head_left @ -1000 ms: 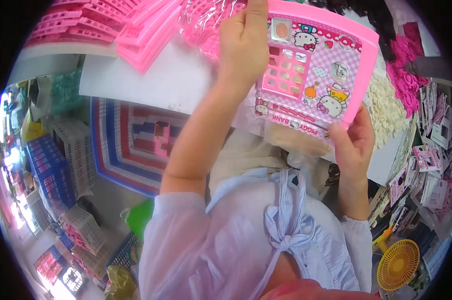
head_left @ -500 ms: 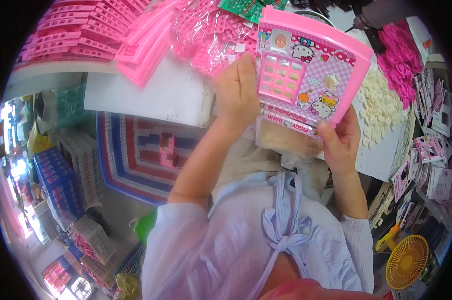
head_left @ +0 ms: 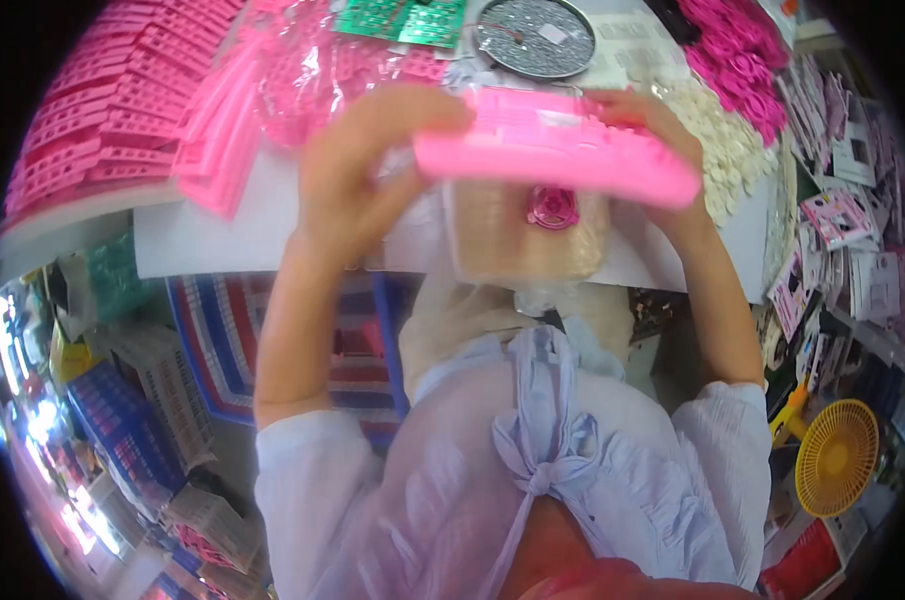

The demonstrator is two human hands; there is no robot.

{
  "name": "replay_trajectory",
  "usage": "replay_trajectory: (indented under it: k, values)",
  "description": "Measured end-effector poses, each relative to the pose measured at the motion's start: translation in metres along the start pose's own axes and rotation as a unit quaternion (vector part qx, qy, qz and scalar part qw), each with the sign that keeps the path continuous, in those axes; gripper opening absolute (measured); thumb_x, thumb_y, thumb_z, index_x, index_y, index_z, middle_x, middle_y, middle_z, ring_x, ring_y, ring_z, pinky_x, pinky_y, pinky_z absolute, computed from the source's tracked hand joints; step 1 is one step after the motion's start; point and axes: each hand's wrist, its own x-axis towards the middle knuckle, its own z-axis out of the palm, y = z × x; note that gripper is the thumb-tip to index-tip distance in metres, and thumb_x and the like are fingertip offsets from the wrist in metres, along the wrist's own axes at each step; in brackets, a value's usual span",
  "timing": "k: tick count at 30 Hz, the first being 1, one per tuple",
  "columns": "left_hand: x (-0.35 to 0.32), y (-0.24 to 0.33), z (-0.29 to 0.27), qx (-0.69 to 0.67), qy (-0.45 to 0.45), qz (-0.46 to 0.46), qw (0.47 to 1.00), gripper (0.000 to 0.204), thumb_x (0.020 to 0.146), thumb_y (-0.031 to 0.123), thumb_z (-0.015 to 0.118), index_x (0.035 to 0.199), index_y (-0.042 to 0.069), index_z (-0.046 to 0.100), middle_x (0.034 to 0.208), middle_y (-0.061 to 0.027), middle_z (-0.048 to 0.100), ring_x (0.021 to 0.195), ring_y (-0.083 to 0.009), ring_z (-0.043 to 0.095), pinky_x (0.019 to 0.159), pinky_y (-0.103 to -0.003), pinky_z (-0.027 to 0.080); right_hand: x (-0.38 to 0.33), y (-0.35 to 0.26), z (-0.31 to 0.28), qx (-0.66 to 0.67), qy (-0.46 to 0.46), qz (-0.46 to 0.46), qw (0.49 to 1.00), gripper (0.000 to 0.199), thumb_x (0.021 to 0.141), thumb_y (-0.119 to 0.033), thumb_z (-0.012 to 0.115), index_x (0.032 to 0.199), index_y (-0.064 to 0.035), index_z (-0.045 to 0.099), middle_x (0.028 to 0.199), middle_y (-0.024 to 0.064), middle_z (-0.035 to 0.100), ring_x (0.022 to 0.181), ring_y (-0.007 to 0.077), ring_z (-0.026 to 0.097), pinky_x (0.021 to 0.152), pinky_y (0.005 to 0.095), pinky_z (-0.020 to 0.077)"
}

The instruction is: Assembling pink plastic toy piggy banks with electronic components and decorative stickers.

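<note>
A pink plastic piggy-bank front panel [head_left: 563,165] is held between both hands, turned nearly edge-on and smeared by motion. My left hand [head_left: 358,150] grips its left end, with the thumb underneath and the fingers over the top. Closed on the right end is my right hand [head_left: 668,140], its fingers along the far edge. The panel's printed front is hidden from me. Just below the panel lies a tan, plastic-wrapped pad [head_left: 498,235] at the table's near edge, with a deep-pink round piece [head_left: 555,207] on it.
Pink panels [head_left: 103,110] are stacked far left, beside a clear bag [head_left: 303,70] of pink parts. Green circuit boards [head_left: 403,20] and a round grey dish [head_left: 536,38] sit at the back. Cream discs [head_left: 738,165] and deep-pink pieces [head_left: 733,40] are heaped right; a yellow fan [head_left: 838,458] stands lower right.
The panel has tipped from showing its printed front to edge-on. My left hand has taken hold of its left end. The round piece on the pad has come into sight, and the view has shifted.
</note>
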Motion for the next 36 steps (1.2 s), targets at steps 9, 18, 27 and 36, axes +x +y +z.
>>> replay_trajectory:
  k: [9, 18, 27, 36]
  values:
    - [-0.066, 0.025, 0.032, 0.118, -0.252, -0.072, 0.958, 0.038, 0.07, 0.016, 0.082, 0.105, 0.011, 0.068, 0.129, -0.0105, 0.064, 0.124, -0.0361, 0.056, 0.1, -0.047, 0.048, -0.027, 0.002, 0.0, -0.161, -0.184, -0.02, 0.97, 0.05, 0.085, -0.03, 0.067, 0.129, -0.0082, 0.061, 0.156, 0.0111, 0.044, 0.14, 0.0438, 0.039, 0.115, 0.0507, 0.0354]
    - [-0.03, 0.017, 0.053, 0.248, -0.298, -0.11, 0.915, 0.034, 0.076, 0.018, 0.078, 0.107, 0.008, 0.069, 0.108, -0.009, 0.068, 0.103, -0.0298, 0.063, 0.09, -0.044, 0.048, -0.033, -0.015, 0.009, -0.275, -0.218, 0.004, 0.936, 0.054, 0.086, -0.031, 0.07, 0.131, -0.0053, 0.058, 0.156, 0.0132, 0.041, 0.141, 0.0393, 0.039, 0.11, 0.0489, 0.0407]
    - [-0.033, 0.013, 0.086, 0.178, -0.261, -0.044, 0.948, 0.037, 0.08, 0.019, 0.074, 0.115, 0.011, 0.068, 0.118, -0.0078, 0.064, 0.114, -0.0284, 0.059, 0.105, -0.048, 0.042, -0.028, 0.011, -0.035, -0.064, 0.018, 0.234, 0.97, 0.032, 0.09, -0.023, 0.072, 0.117, -0.0079, 0.068, 0.116, 0.0102, 0.069, 0.094, 0.0247, 0.069, 0.08, 0.0391, 0.0554]
    - [-0.026, 0.011, 0.087, 0.127, -0.23, -0.055, 0.963, 0.033, 0.079, 0.016, 0.074, 0.111, 0.01, 0.069, 0.114, -0.0085, 0.063, 0.11, -0.0297, 0.059, 0.103, -0.046, 0.043, -0.02, 0.04, -0.049, -0.412, -0.173, 0.202, 0.871, 0.02, 0.087, -0.014, 0.067, 0.106, -0.0095, 0.068, 0.1, 0.011, 0.069, 0.089, 0.0303, 0.069, 0.076, 0.0407, 0.0549]
